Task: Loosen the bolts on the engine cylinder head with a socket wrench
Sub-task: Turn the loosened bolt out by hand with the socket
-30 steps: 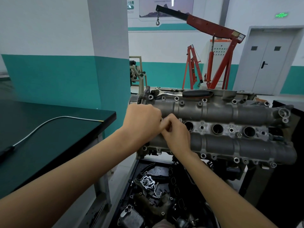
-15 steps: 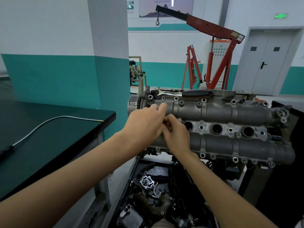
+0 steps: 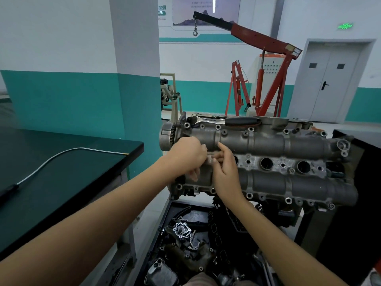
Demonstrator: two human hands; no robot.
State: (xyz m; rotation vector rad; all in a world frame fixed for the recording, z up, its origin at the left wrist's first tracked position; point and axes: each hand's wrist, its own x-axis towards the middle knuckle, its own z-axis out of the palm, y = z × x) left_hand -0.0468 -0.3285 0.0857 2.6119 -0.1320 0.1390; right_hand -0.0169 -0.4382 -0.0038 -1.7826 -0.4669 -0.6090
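Note:
The grey engine cylinder head [image 3: 268, 143] sits on a stand in the middle, with several bolts along its edges and three open round holes in its centre strip. A socket wrench [image 3: 228, 121] with a black handle lies loose on the head's far top edge; neither hand touches it. My left hand [image 3: 188, 154] and my right hand [image 3: 225, 172] meet over the head's left end, fingertips together at one spot. The fingers are blurred and hide whatever lies between them.
A dark workbench [image 3: 61, 172] with a thin silver hose [image 3: 61, 154] stands at the left. A black tray of engine parts [image 3: 185, 240] lies below the head. A red engine crane [image 3: 266, 79] and a grey double door [image 3: 329, 79] stand behind. A black cabinet [image 3: 367, 193] is at the right.
Both hands stayed at the head's left end. My left fingers curled downward and my right fingers rose against the casting; the fingers are blurred with motion now.

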